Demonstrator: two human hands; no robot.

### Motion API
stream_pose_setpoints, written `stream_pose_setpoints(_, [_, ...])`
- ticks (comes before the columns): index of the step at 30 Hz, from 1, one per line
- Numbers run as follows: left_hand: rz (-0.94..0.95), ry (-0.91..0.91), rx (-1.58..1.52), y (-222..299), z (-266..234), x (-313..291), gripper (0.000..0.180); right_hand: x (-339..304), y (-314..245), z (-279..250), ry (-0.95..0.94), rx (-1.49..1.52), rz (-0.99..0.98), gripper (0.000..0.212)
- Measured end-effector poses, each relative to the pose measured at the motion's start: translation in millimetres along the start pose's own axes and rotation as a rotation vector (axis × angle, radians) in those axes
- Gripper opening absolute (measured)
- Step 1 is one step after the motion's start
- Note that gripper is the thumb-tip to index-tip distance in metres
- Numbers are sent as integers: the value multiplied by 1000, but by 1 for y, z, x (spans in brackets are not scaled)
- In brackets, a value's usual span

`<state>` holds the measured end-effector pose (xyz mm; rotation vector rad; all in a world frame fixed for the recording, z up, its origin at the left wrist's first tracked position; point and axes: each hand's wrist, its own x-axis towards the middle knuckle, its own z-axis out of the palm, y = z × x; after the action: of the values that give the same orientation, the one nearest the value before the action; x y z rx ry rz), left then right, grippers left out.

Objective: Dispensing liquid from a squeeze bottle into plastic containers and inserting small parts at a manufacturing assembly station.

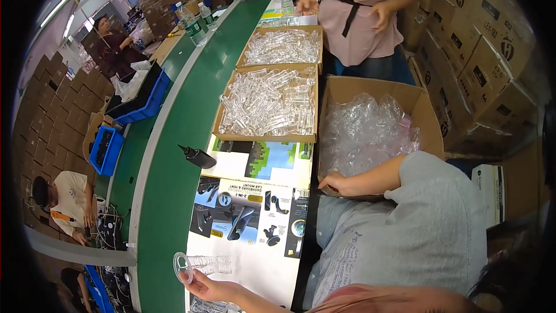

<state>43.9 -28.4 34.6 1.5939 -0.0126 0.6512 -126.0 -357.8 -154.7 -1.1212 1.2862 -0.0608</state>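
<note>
The left hand is closed around the flanged end of a clear plastic tubular piece with a wide round rim, held low over the near end of the long green worktop, above the plain part of a white printed cardboard sheet. Well apart from it, the right hand is beside the worktop's right edge, at the near left corner of an open brown cardboard box filled with crumpled clear plastic bags. Its fingers are bunched; whether they grip anything I cannot tell.

The step in hand seems to be handling this one piece singly. The next move probably calls for a steady hold at the rim, the tube kept clear of the cardboard, and the right hand brought across if both are needed.

Hard to make out: the left fingers and palm hide part of the rim, and the piece's transparency blurs its far end against the white. More clear plastic pieces below the left hand are cut off by the lower edge of the view. In the shallow brown cardboard tray farther up the worktop, overlapping clear tubes cannot be told apart.
</note>
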Motion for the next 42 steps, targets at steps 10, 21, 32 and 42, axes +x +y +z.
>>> stream_pose_setpoints(10, [0, -28, -20, 4, -1, -1, 35, 1, 2, -1, -28, -32, -18, 29])
stream_pose_setpoints(21, [17, -19, -53, 0, 0, 0, 37, 10, 5, -1, -31, 14, 11, 34])
stream_pose_setpoints(32, [23, -3, -20, 9, 2, -3, 36, 11, 6, -1, -37, -27, -18, 29])
stream_pose_setpoints(42, [25, -23, -100, -7, -1, 0, 36, 1, -3, -2, -23, -149, -55, 38])
